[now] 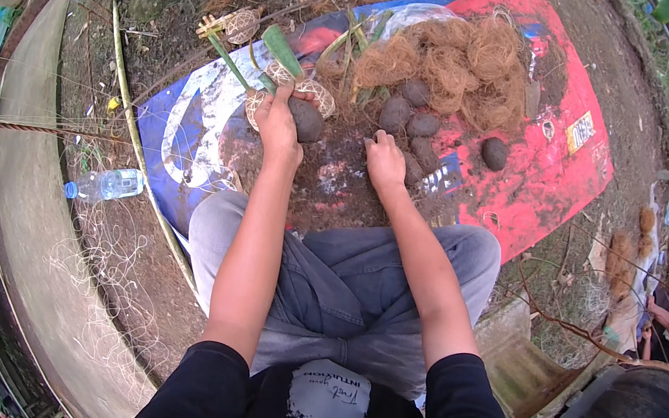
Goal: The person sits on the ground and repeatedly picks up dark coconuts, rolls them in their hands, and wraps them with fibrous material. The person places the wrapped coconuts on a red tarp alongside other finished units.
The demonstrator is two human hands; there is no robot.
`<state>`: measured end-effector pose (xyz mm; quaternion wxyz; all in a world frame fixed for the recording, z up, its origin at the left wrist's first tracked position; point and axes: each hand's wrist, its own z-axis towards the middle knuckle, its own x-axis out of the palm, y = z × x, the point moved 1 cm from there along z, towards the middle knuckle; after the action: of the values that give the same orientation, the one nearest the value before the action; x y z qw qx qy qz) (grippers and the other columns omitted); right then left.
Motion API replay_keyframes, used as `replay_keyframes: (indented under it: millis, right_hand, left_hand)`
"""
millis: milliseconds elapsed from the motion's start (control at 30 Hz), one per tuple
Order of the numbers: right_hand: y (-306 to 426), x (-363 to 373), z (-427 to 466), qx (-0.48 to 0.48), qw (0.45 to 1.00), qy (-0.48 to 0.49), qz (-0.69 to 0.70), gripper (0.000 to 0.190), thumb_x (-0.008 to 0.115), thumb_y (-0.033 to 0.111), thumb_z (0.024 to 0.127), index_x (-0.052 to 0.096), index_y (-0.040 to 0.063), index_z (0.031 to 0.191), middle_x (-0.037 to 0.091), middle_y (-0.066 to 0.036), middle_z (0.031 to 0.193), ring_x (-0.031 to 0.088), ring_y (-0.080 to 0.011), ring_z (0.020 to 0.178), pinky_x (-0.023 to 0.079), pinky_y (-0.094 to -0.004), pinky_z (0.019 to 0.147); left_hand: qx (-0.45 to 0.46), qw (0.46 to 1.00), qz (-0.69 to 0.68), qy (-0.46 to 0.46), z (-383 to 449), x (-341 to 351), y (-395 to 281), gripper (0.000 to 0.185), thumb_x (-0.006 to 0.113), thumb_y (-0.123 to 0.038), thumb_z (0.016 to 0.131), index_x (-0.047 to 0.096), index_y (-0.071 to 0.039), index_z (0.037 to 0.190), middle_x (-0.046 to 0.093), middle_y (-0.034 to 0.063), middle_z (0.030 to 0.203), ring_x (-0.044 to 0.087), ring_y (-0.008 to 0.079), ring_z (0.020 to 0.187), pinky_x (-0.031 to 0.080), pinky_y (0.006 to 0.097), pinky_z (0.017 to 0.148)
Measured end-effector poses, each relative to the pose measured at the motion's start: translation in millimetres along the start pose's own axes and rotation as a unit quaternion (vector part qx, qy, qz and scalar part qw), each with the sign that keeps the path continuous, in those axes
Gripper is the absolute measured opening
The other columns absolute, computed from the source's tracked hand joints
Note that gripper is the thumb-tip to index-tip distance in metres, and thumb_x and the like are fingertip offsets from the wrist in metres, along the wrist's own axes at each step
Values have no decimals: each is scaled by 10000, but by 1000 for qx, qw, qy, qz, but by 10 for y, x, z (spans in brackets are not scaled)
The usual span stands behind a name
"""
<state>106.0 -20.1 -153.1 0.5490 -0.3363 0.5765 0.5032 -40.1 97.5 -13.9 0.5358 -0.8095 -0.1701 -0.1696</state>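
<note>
My left hand (280, 125) grips a dark, egg-shaped ball of soil (305, 122) above the sheet. Just behind it lie several string-wrapped pale balls (318, 97), some with cut green leaf stalks (282, 50) rising from them. My right hand (386, 161) is low over the soil-strewn sheet, fingers curled; whether anything is pinched between the fingertips cannot be told. Beside it sits a cluster of dark soil balls (395, 115), one of them partly hidden by this hand. A single soil ball (494, 153) rests apart on the right.
Brown coconut-like fibre (462, 65) is heaped at the back of the printed plastic sheet (546, 197). A plastic bottle (108, 185) and tangled string (119, 286) lie left, beyond a thin pole (125, 81). A person's arm (662, 317) shows at far right.
</note>
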Motion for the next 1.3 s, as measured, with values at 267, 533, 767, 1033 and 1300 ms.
replay_keyframes:
  millis: [267, 533, 767, 1033, 1300]
  right_hand:
    - [52, -230, 62, 103, 985, -23, 135, 92, 596, 125, 851, 650, 51, 859, 648, -157, 896, 631, -338, 853, 519, -431, 761]
    - [65, -164, 8, 3, 991, -33, 132, 221, 673, 194, 819, 692, 118, 1025, 670, -91, 996, 609, -303, 948, 499, -414, 805]
    - [204, 39, -186, -54, 998, -2, -33, 222, 645, 217, 795, 708, 140, 994, 648, -20, 922, 571, -207, 987, 457, -365, 822]
    - [153, 99, -142, -91, 995, -10, -51, 99, 592, 144, 797, 679, 108, 828, 646, -55, 828, 609, -231, 915, 495, -364, 769]
    - [-30, -504, 54, 187, 858, 1, 477, 198, 651, 125, 885, 688, 38, 1059, 697, -63, 909, 609, -102, 763, 467, -258, 679]
  left_hand:
    - [2, 1000, 4, -14, -6, -8, -6, 213, 597, -168, 897, 536, 18, 811, 638, 146, 753, 642, 234, 639, 524, 332, 606]
    - [-7, 999, 32, -3, 32, -3, 88, 218, 589, -185, 887, 541, 19, 828, 636, 158, 783, 652, 272, 677, 531, 368, 623]
    - [-4, 1000, 16, -3, -29, 12, 63, 222, 592, -179, 906, 557, 17, 808, 639, 135, 744, 638, 225, 630, 513, 331, 600]
    - [-8, 999, 41, 2, -10, -26, 152, 207, 572, -168, 914, 584, 10, 809, 655, 126, 750, 638, 211, 631, 508, 326, 609]
    - [-120, 982, 72, 125, -29, -16, 273, 235, 545, -207, 905, 587, 24, 901, 667, 148, 848, 661, 237, 716, 540, 354, 665]
